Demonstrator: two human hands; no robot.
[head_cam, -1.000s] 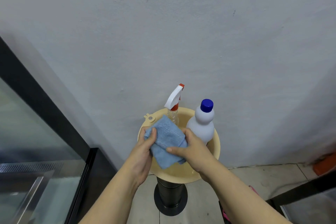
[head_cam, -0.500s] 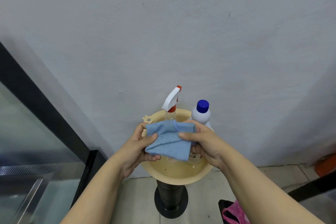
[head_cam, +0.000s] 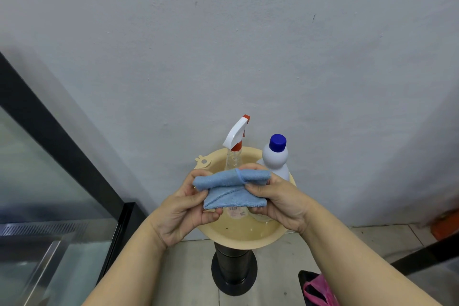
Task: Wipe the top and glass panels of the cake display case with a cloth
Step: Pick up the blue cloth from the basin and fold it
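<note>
A blue cloth [head_cam: 232,189] is held folded between both hands above a beige basin [head_cam: 244,237]. My left hand [head_cam: 182,211] pinches its left end with thumb and fingers. My right hand [head_cam: 278,200] grips its right end, thumb pressed on the fold. The cake display case [head_cam: 57,181], with a black frame and glass panels, fills the left edge, well apart from both hands.
In the basin stand a clear spray bottle [head_cam: 236,141] with a white and red trigger and a white bottle [head_cam: 275,156] with a blue cap. The basin sits on a black stand [head_cam: 233,271] against a grey wall. A pink item [head_cam: 320,290] lies on the tiled floor.
The cloth has been lifted from the basin and folded over into a narrower band. Both hands moved slightly toward me with it.
</note>
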